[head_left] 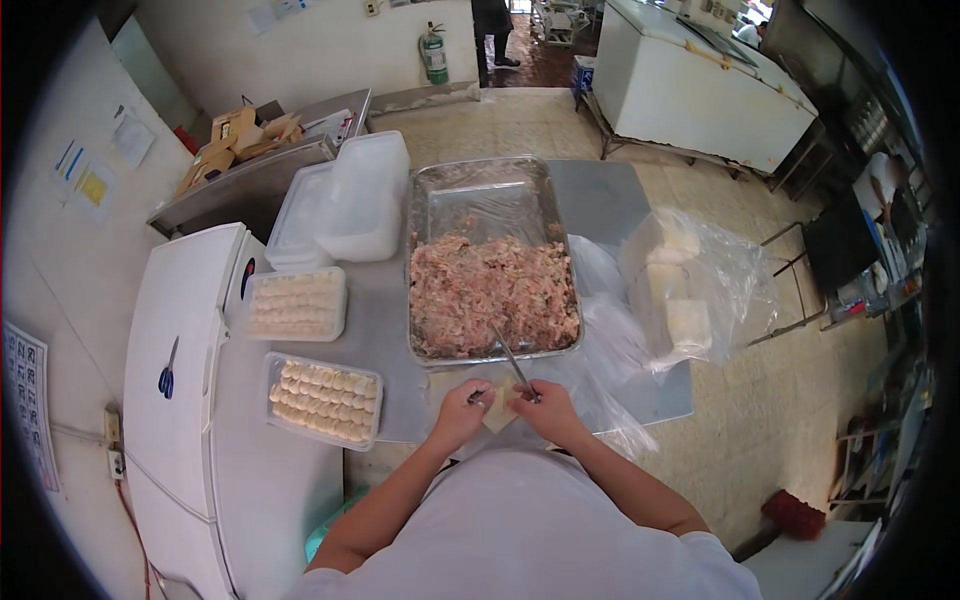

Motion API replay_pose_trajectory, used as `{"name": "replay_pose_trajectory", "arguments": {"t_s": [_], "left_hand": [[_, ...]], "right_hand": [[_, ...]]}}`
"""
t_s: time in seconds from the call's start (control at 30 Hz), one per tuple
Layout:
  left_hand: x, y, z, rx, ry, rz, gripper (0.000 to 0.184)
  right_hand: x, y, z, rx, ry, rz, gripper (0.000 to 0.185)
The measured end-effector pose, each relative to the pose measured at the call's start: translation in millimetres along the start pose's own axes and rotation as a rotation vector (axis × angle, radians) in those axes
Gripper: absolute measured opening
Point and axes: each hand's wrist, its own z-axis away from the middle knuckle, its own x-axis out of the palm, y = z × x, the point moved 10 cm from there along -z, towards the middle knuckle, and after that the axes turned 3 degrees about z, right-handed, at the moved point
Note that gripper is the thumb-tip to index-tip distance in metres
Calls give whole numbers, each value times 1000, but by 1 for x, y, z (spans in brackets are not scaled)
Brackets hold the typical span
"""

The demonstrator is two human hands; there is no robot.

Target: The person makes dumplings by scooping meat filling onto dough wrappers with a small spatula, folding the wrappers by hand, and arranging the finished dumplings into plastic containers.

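Close to my body, my left hand (464,412) is closed at the left edge of a pale yellow square dough wrapper (500,408). My right hand (550,410) grips a thin metal spatula (508,350), its fingers also at the wrapper's right side. The tool's tip points away from me, over the near edge of a metal tray (490,190). Ground meat filling (490,290) covers the near part of that tray. To the left, a plastic container (372,415) holds rows of filled dumplings (325,400). Small details between my fingers are hidden.
Another filled container (295,303) and stacked lidded plastic boxes (360,200) stand at the left. Bagged stacks of wrappers (680,290) lie right of the tray. A white freezer (190,330) with scissors (169,367) on it stands beside the table (600,195).
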Motion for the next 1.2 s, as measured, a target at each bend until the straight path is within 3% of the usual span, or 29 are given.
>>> {"name": "replay_pose_trajectory", "arguments": {"t_s": [0.1, 0.2, 0.27, 0.4, 0.5, 0.67, 0.77, 0.87, 1.2], "left_hand": [[-22, -20, 3, 41, 76, 253, 21], [-40, -53, 10, -91, 13, 1062, 29], [-51, -35, 22, -248, 100, 1212, 35], [-58, -31, 30, -328, 80, 1424, 42], [-65, -50, 28, -353, 135, 1212, 42], [-71, -33, 33, -326, 103, 1336, 40], [-77, -35, 32, -310, 99, 1439, 39], [-84, -45, 32, -334, 103, 1494, 41], [-104, -39, 29, -275, 67, 1612, 45]], "right_hand": [[4, 7, -8, 13, 4, 49, 33], [-13, 2, -7, -18, 98, 12, 28], [-43, -4, -14, -126, 189, 75, 29], [-88, -71, -26, -292, 156, 650, 35], [-80, -89, -34, -344, 68, 895, 36], [-32, -103, -45, -438, -43, 1073, 32], [-5, -99, -62, -363, -163, 1284, 33], [20, -76, -76, -449, -197, 1317, 34], [32, -98, -89, -219, -390, 1162, 20]]}}
